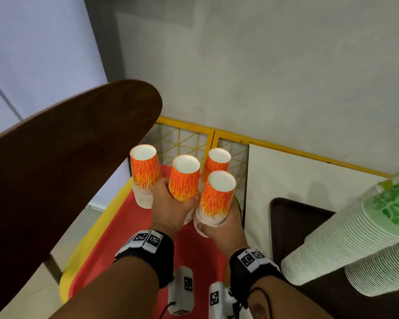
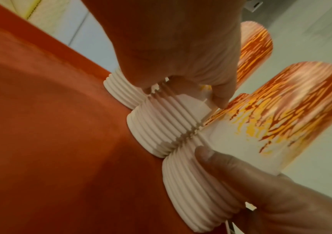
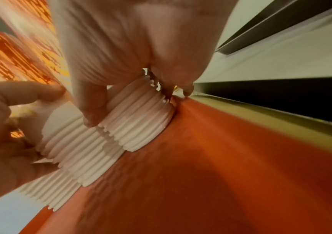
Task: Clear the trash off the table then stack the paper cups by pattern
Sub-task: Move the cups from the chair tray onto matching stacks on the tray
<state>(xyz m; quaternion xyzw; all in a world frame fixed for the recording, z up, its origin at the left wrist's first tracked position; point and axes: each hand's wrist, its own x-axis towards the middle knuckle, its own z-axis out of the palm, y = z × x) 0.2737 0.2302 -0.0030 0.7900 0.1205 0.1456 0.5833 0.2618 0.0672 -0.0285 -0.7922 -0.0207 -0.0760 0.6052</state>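
Observation:
Several upside-down stacks of orange flame-pattern paper cups stand close together on a red tray [image 1: 115, 238] with a yellow rim. My left hand [image 1: 166, 203] grips the middle stack [image 1: 184, 178] low, near its rims. My right hand [image 1: 221, 229] grips the nearest stack [image 1: 217, 199] at its white base, thumb across the front. Two more orange stacks stand untouched, one at the far left [image 1: 144, 173] and one at the back right [image 1: 218, 163]. In the left wrist view my left hand [image 2: 173, 47] curls over ribbed white rims [image 2: 161, 126]. In the right wrist view my right hand [image 3: 131, 47] presses on the rims [image 3: 137, 123].
Two long stacks of green-patterned cups [image 1: 355, 238] lie tilted at the right over a dark brown tray [image 1: 293, 222]. A dark wooden rounded panel [image 1: 67, 157] rises at the left. A yellow-framed grid panel [image 1: 187, 139] and a white board [image 1: 297, 176] stand behind.

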